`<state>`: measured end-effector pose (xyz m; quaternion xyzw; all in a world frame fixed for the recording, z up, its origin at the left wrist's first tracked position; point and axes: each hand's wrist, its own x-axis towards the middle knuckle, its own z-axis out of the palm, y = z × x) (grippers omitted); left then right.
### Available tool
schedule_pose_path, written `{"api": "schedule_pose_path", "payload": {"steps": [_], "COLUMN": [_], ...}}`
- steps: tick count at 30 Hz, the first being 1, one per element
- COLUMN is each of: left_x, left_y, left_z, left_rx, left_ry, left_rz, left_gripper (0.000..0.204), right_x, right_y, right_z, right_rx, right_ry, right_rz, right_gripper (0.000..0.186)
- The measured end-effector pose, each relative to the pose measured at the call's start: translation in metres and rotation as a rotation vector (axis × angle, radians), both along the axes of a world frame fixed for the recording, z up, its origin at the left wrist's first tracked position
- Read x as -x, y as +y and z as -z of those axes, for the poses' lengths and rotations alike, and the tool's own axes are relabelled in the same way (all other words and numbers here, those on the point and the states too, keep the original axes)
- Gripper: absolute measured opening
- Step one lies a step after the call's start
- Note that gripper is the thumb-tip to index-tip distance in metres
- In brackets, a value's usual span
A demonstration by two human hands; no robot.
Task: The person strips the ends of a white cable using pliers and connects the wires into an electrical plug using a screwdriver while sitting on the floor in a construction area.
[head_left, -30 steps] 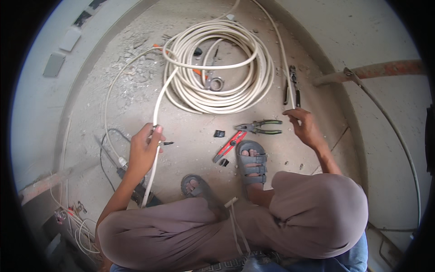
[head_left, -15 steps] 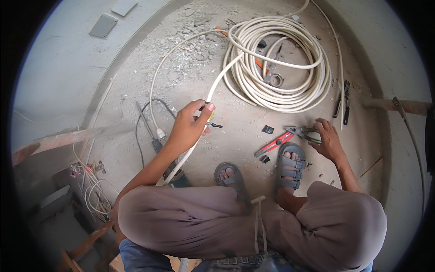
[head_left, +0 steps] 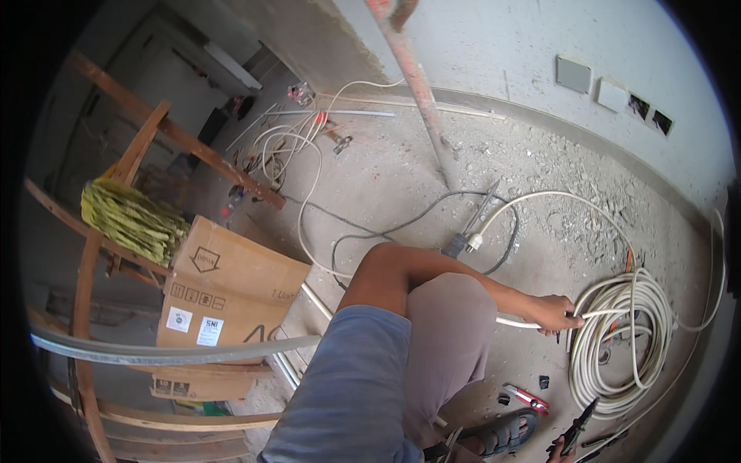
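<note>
My left hand [head_left: 552,312] is closed around a white cable [head_left: 513,322], its arm stretched out across my knee. The cable passes through the fist and meets the large white cable coil [head_left: 583,374] lying on the floor just beyond. At the lower edge my right hand [head_left: 559,451] grips dark-handled pliers [head_left: 584,420], jaws pointing up and away; only part of this hand shows. A red utility knife [head_left: 527,398] lies on the floor between the hands, near my sandalled foot [head_left: 505,434]. Small black scraps [head_left: 544,382] lie beside it.
A white plug [head_left: 474,242] lies by a dark tool with a long metal bit [head_left: 486,204]. Rubble [head_left: 556,166] lines the wall. At left stand a cardboard box [head_left: 231,285] and wooden framing [head_left: 89,309]. A stained pole [head_left: 417,85] slants to the floor.
My view has swung left, bringing the box and wooden framing into sight. The right hand has picked the pliers up off the floor. The left hand still holds the cable, now closer to the coil.
</note>
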<state>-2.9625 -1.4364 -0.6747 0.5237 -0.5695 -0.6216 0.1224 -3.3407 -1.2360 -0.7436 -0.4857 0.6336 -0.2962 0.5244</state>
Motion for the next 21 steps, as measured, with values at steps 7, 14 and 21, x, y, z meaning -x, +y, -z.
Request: {"api": "schedule_pose_path", "payload": {"steps": [7,14,21], "left_x": [0.040,0.019,-0.015], "left_y": [-0.009,-0.013,-0.017], "left_z": [-0.018,-0.011,-0.042], "left_rx": [-0.016,0.398,0.349], "left_ry": [0.195,-0.074,-0.090], "left_rz": [-0.009,0.067,0.184], "left_gripper": [0.040,0.043,0.039], "right_x": [-0.043,-0.082,-0.113], "right_y": [-0.044,-0.057,-0.096], "right_z": [-0.065,-0.067,-0.084], "right_rx": [-0.173,-0.082,-0.408], "right_ry": [0.044,-0.061,-0.549], "right_rz": [-0.114,-0.335,-0.500], "right_gripper": [0.042,0.037,0.032]}}
